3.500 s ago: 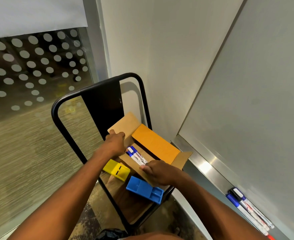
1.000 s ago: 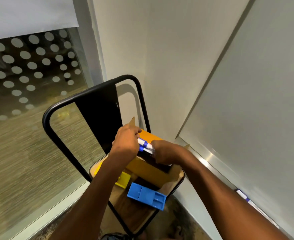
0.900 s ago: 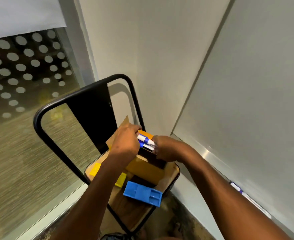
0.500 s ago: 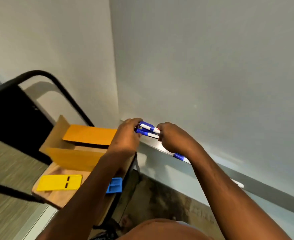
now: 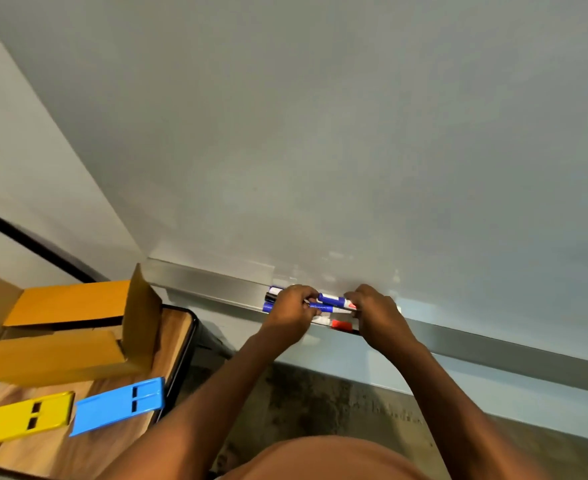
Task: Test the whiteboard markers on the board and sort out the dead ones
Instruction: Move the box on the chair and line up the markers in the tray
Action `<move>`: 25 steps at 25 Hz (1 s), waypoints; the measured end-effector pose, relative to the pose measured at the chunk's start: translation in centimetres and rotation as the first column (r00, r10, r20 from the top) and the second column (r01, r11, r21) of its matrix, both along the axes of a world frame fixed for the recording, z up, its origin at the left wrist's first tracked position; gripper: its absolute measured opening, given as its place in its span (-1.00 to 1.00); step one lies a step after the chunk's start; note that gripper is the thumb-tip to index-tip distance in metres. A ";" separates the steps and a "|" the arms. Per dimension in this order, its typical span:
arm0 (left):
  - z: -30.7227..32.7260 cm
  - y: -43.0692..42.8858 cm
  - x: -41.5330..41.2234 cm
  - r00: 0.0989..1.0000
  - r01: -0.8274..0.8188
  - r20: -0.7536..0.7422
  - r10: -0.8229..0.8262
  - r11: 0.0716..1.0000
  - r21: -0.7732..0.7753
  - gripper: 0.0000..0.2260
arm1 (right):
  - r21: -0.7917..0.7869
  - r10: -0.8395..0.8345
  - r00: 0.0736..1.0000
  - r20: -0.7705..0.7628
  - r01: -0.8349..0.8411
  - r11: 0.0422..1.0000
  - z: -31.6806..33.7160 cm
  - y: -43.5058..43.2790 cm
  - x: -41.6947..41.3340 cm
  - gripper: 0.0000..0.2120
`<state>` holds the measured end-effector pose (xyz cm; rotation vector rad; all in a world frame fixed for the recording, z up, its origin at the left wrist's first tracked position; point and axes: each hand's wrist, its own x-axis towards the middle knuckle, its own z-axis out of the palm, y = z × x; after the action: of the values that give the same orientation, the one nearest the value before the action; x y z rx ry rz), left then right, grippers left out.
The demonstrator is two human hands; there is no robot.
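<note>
A blank whiteboard (image 5: 354, 133) fills the upper view, with a metal ledge (image 5: 209, 284) along its lower edge. My left hand (image 5: 290, 313) and my right hand (image 5: 377, 313) together hold a small bundle of blue-capped markers (image 5: 332, 304) just over the ledge. Other markers lie on the ledge under my hands: blue and black ends (image 5: 270, 299) stick out to the left, and a red-capped marker (image 5: 341, 324) shows below the bundle.
An open cardboard box (image 5: 60, 327) stands on a wooden chair seat (image 5: 178, 341) at the lower left. A blue tray (image 5: 117, 405) and a yellow tray (image 5: 19, 419) lie in front of the box. The floor is dark and mottled.
Both hands lifted the blue markers out of the cardboard box and carried them right to the whiteboard ledge. The view swung from the chair to the board.
</note>
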<state>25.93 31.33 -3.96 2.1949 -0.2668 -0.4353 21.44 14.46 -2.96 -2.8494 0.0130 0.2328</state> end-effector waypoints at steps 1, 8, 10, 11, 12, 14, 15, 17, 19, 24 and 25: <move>-0.4 -1.2 -0.3 1.000 0.028 0.008 -0.028 0.999 0.026 -0.77 | -0.009 0.005 1.000 0.008 -0.005 1.000 -0.8 -1.4 -0.5 -0.66; -2.4 -6.2 -1.9 0.996 0.058 0.062 -0.069 0.985 0.159 -0.76 | 0.263 -0.065 0.991 0.118 0.031 0.964 -4.9 -7.3 -2.6 -0.75; -2.6 -7.0 -1.9 0.994 0.048 0.087 -0.066 0.979 0.198 -0.77 | 0.329 -0.102 0.994 0.050 0.080 0.941 -5.2 -7.7 -2.7 -0.70; -2.7 -7.3 -1.9 0.993 0.053 0.095 -0.075 0.975 0.216 -0.78 | 0.329 -0.102 0.994 0.028 0.087 0.940 -5.4 -7.8 -2.6 -0.70; -2.8 -7.4 -1.9 0.991 0.062 0.100 -0.087 0.970 0.235 -0.79 | 0.325 -0.102 0.995 0.011 0.093 0.941 -5.6 -7.8 -2.7 -0.68; -2.8 -7.8 -1.9 0.989 0.071 0.108 -0.103 0.961 0.268 -0.80 | 0.313 -0.102 0.995 0.004 0.095 0.945 -5.8 -8.0 -2.6 -0.62; -2.9 -7.8 -1.8 0.988 0.069 0.114 -0.105 0.957 0.281 -0.80 | 0.307 -0.100 0.995 0.006 0.093 0.947 -5.9 -8.1 -2.4 -0.61; -3.0 -7.8 -1.7 0.986 0.060 0.130 -0.104 0.951 0.303 -0.80 | 0.279 -0.081 0.997 0.009 0.075 0.957 -6.2 -8.0 -2.1 -0.68; -2.9 -7.9 -1.6 0.984 0.069 0.135 -0.117 0.945 0.319 -0.79 | 0.254 -0.067 0.998 -0.002 0.065 0.965 -6.6 -7.9 -1.8 -0.74; -2.8 -7.9 -1.4 0.976 0.094 0.155 -0.155 0.934 0.344 -0.80 | 0.258 -0.089 0.994 0.065 0.069 0.964 -7.4 -8.1 -2.1 -0.66; -2.8 -7.8 -1.4 0.974 0.096 0.158 -0.159 0.933 0.348 -0.79 | 0.243 -0.085 0.989 0.125 0.052 0.969 -7.5 -8.0 -2.1 -0.61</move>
<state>24.56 23.54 -6.78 2.5712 -0.4680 -0.3708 19.32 6.44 -10.46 -2.6119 0.0523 0.0240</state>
